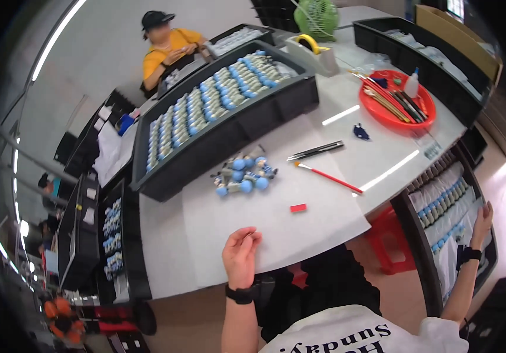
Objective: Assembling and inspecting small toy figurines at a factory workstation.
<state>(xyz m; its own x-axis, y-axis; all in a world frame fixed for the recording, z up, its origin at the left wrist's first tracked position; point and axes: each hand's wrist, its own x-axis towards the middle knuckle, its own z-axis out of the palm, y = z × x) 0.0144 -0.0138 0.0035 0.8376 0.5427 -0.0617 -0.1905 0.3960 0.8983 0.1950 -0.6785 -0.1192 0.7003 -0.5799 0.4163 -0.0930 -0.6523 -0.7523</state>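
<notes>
My left hand is over the near edge of the white-covered table, thumb and fingers pinched together. Anything in the pinch is too small to make out. Out to the right, my right hand reaches over a dark tray, its fingers stretched along a white sheet. Rows of small blue and grey figurines lie in that tray. Ahead of my left hand are a small red block and a loose cluster of blue-headed figurines. A red-handled brush and dark pens lie farther back.
A large black crate of figurine rows stands at the back. A red bowl holds brushes and a bottle; a tape dispenser and green fan are behind. A red stool is below. A person in yellow sits across.
</notes>
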